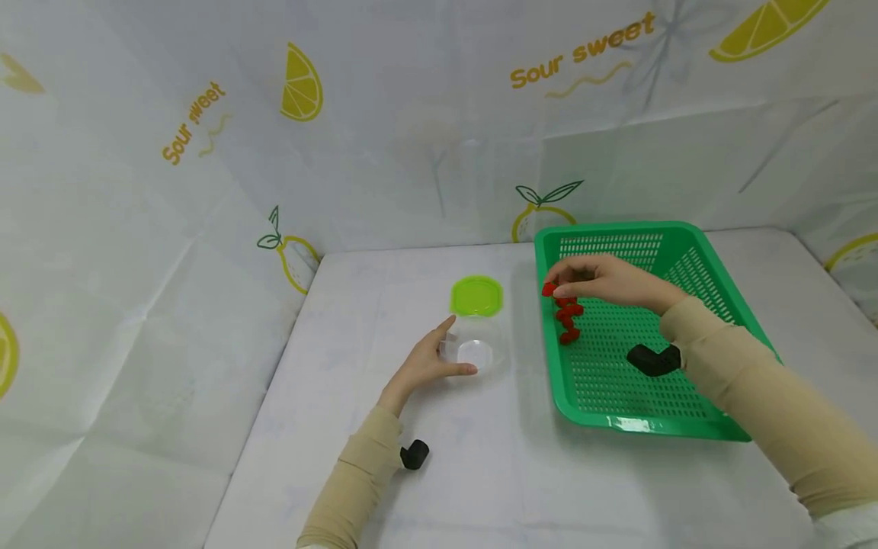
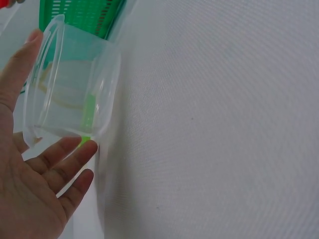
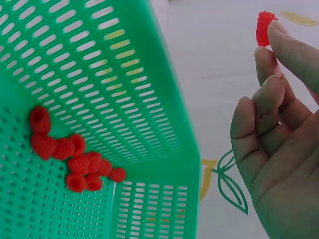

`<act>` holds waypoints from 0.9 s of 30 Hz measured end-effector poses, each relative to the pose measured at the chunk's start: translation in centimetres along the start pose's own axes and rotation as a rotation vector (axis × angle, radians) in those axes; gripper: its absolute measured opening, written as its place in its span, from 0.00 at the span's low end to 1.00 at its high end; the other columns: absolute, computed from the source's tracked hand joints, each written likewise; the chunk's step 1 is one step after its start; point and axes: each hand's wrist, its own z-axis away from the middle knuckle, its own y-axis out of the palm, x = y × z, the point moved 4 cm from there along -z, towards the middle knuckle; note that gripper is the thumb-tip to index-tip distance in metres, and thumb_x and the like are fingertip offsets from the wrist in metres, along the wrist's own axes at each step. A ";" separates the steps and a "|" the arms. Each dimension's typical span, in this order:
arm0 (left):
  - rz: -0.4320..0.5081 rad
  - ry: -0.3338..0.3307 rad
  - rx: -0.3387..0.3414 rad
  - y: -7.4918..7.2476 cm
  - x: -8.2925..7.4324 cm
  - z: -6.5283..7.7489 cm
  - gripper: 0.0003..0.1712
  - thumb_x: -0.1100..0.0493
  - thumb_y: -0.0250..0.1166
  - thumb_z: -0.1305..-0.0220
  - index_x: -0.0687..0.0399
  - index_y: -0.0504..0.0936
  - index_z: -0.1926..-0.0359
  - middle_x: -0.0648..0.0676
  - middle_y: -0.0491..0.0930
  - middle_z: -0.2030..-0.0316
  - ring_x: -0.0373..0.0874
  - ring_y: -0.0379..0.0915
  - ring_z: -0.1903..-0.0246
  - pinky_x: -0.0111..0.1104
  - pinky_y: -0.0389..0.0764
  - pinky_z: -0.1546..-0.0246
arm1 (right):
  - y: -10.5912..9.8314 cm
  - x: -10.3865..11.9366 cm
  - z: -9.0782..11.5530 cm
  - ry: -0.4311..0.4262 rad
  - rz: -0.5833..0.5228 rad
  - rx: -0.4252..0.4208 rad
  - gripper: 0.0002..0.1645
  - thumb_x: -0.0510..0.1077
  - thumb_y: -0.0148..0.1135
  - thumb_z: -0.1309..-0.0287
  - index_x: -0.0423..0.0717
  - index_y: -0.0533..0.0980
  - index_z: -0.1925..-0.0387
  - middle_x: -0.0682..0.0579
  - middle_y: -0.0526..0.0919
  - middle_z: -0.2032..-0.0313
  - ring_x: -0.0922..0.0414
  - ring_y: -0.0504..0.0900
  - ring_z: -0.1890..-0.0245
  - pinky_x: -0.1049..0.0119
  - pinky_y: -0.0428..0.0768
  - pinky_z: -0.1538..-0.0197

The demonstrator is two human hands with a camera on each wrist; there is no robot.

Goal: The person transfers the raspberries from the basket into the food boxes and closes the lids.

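Note:
My left hand [image 1: 427, 364] holds a clear plastic container [image 2: 102, 74] on the white cloth, thumb on one side and fingers along the other. The left wrist view shows no contents inside it. My right hand [image 1: 607, 280] pinches one red raspberry [image 3: 264, 30] between thumb and index finger, over the left rim of a green basket [image 1: 561, 381]. Its other fingers bend loosely in the right wrist view. More raspberries [image 3: 77, 163] lie clustered along a side of the basket floor, below that hand.
A bright green round lid [image 1: 476, 296] lies just behind the clear container. The slotted basket walls [image 3: 164, 64] rise around the raspberries. A white printed cloth [image 1: 425, 152] hangs behind the table. Black wrist mounts [image 1: 414, 454] stick out from both sleeves.

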 end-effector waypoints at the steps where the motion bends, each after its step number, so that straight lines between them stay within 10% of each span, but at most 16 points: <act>1: 0.001 -0.001 0.000 0.0 0.0 0.0 0.62 0.36 0.74 0.61 0.38 0.49 0.28 0.54 0.55 0.29 0.54 0.57 0.33 0.50 0.63 0.35 | 0.1 0.1 -0.2 0.000 -0.005 0.003 0.15 0.52 0.58 0.39 0.55 0.76 0.51 0.51 0.80 0.63 0.60 0.75 0.63 0.67 0.74 0.59; 27: 0.024 -0.014 -0.003 0.2 0.2 -0.2 0.62 0.34 0.73 0.62 0.37 0.50 0.28 0.51 0.58 0.30 0.52 0.58 0.33 0.53 0.63 0.37 | 4.8 2.5 -8.9 -0.065 -0.174 0.167 0.16 0.51 0.60 0.41 0.51 0.76 0.52 0.48 0.75 0.65 0.53 0.72 0.65 0.65 0.73 0.60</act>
